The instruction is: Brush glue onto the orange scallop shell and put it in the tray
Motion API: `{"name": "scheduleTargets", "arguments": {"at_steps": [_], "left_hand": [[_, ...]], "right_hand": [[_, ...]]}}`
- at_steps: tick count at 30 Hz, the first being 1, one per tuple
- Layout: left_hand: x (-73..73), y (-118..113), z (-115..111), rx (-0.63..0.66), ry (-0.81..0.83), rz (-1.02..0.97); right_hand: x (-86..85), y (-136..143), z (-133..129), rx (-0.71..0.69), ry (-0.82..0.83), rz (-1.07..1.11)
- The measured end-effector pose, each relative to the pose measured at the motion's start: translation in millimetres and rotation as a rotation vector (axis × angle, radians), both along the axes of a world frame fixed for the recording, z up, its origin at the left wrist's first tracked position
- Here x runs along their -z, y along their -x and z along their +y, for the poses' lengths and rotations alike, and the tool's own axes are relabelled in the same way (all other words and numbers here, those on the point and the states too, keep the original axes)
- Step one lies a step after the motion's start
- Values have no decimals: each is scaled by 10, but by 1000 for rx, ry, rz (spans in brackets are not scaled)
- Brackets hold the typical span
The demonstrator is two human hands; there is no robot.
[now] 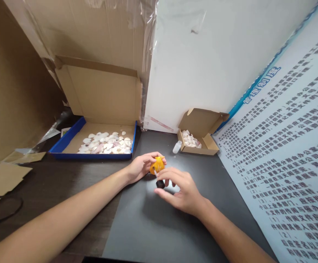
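Note:
My left hand (pixel 142 167) has its fingers closed around a small orange-yellow shell (pixel 159 165), held just above the grey mat. In my right hand (pixel 182 189) is a black cap (pixel 160 184), pinched between thumb and fingers. A thin, pale brush stem runs from the cap toward the shell, and its tip appears to touch the shell's surface. Beyond the hands, a small clear bottle (pixel 177 147) without a cap stands tilted-looking beside the small cardboard box (pixel 199 150).
White and pinkish shells (pixel 106 143) fill part of a blue-edged open box (pixel 90 156) at the left back. More shells (pixel 191 139) lie in the small box. Flat cardboard pieces (pixel 2 180) and a black cable (pixel 19 208) are at far left. A printed board (pixel 284 146) borders the right.

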State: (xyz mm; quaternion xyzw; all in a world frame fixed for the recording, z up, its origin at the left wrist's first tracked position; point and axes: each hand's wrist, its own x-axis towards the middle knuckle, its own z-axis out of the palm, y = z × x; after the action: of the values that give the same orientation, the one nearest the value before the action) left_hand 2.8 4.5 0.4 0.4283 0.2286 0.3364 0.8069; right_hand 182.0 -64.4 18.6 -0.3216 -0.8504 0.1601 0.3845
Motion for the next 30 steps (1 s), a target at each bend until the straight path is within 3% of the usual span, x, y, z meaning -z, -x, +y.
{"name": "scheduleTargets", "arguments": {"at_steps": [3,5,15,23,30], "left_hand": [[0,4,-5,7,-2,0],[1,6,-6,7,-5,3],[16,6,5,-3,-32,12],[20,-8,6,7,-14,-3],[30,-4,12,-8,-53,33]], "right_hand": [[-37,-27,19,150,-85,49],[-38,-21,21,178,-96,41],[20,29,-13,-78,44,-145],[-29,-10,35,150,-125,7],[40,46,-6,-47,-32,-93]]}}
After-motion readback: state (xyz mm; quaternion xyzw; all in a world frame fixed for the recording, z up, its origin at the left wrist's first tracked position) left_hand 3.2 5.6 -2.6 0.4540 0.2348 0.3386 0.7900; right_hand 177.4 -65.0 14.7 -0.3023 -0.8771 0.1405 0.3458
